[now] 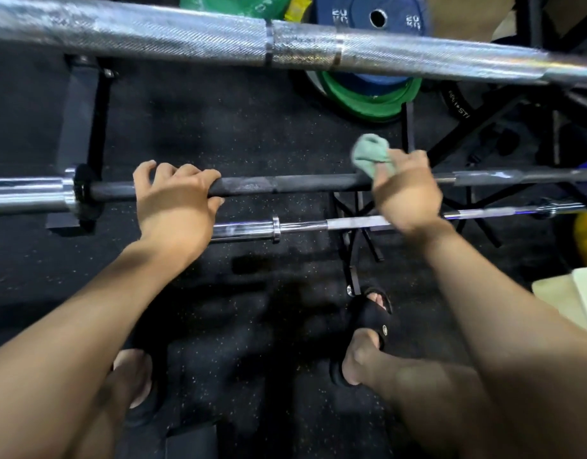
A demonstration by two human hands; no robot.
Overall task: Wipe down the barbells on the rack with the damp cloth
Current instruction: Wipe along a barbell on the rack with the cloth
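A black-shafted barbell [295,184] runs across the middle of the view, its chrome sleeve at the left. My left hand [176,200] grips its shaft left of centre. To the right, my right hand [406,190] holds a light green cloth [371,155] wrapped over the same shaft; that hand is blurred. A thick chrome barbell [219,41] crosses the top of the view, close to the camera. Below the black bar lies a thinner chrome barbell [318,225].
Green plates [368,94] and a blue plate [375,19] are stacked beyond the bars. Black rack struts [477,127] cross at the right, and a rack upright [82,117] stands at the left. My sandalled feet [368,319] stand on black rubber flooring [219,127]. A pale board [577,299] lies at the right edge.
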